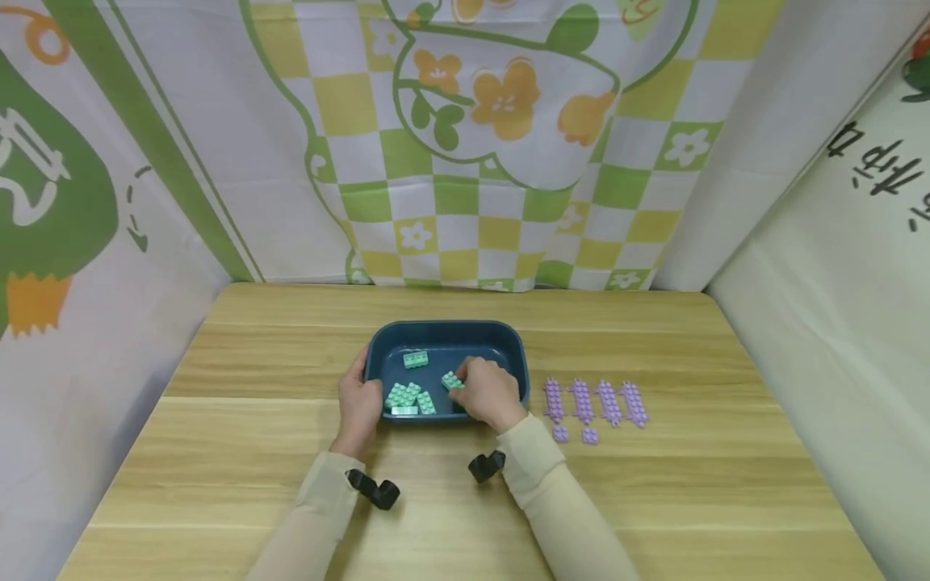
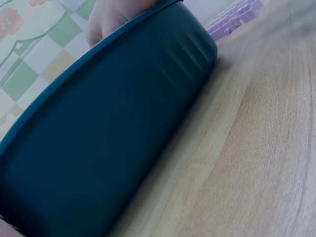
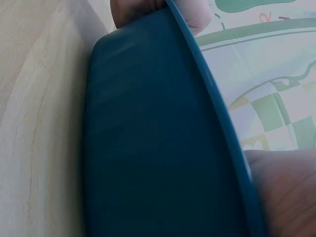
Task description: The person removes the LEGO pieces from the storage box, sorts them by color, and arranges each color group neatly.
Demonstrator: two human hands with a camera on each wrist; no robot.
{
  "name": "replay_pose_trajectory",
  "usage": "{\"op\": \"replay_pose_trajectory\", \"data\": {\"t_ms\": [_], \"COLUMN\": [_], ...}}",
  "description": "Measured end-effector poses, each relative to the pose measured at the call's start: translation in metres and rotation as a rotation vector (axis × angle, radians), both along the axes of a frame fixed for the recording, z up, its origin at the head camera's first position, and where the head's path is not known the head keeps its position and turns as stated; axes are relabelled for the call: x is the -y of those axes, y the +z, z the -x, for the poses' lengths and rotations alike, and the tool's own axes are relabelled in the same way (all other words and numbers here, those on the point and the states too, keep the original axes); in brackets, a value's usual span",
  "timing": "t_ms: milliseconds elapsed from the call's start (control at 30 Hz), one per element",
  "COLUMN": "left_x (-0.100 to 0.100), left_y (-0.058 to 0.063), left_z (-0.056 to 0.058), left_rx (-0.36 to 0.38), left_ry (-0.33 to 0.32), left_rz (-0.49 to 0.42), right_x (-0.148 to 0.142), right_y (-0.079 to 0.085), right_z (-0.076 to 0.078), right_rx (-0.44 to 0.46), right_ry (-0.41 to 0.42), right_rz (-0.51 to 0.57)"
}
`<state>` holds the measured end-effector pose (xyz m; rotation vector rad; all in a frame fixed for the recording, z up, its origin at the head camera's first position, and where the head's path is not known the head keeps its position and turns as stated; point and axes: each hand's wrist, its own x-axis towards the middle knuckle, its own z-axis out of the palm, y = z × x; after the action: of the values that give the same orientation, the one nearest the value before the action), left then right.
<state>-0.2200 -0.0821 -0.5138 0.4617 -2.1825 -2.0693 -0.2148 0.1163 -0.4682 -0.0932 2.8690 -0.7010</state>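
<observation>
A dark blue rectangular tray (image 1: 450,324) sits on the table. My left hand (image 1: 359,410) grips its left end, thumb over the rim and fingers against the outer wall. Inside the tray, near its right side, my right hand (image 1: 491,392) pinches a mint-green building brick (image 1: 450,379) with thumb and fingers; part of the brick is hidden by them. Several more green bricks (image 1: 402,395) cluster in the front left corner, and a single green brick (image 1: 416,360) lies behind them. In both wrist views the tray's front wall (image 2: 108,118) hides the bricks.
To the right of the tray, several long purple studded pieces (image 1: 582,401) lie side by side. Two small square purple bricks (image 1: 590,436) are in front of them. A patterned curtain (image 1: 501,226) hangs behind the wooden table (image 1: 276,347).
</observation>
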Motion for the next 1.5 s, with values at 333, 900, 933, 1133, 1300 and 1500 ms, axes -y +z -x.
{"op": "replay_pose_trajectory", "data": {"t_ms": [333,900,933,1133,1300,1500], "left_x": [0.001,0.002,0.002,-0.001,-0.003,-0.002], "left_y": [0.000,0.002,0.001,-0.001,-0.001,-0.001], "left_z": [-0.003,0.001,0.001,0.001,0.004,0.006], "left_rx": [0.001,-0.017,-0.017,-0.020,-0.014,-0.008], "left_ry": [0.004,-0.018,-0.017,-0.020,-0.016,-0.006], "left_rz": [0.013,-0.010,-0.010,-0.010,-0.005,-0.003], "right_x": [-0.038,-0.075,-0.074,-0.075,-0.077,-0.078], "right_y": [0.030,-0.009,-0.012,-0.022,-0.026,-0.030], "right_z": [-0.034,-0.090,-0.089,-0.088,-0.088,-0.087], "right_rx": [-0.319,-0.527,-0.529,-0.538,-0.526,-0.524], "right_ry": [0.053,0.448,0.443,0.403,0.394,0.394], "right_rz": [0.262,-0.081,-0.088,-0.105,-0.121,-0.115]}}
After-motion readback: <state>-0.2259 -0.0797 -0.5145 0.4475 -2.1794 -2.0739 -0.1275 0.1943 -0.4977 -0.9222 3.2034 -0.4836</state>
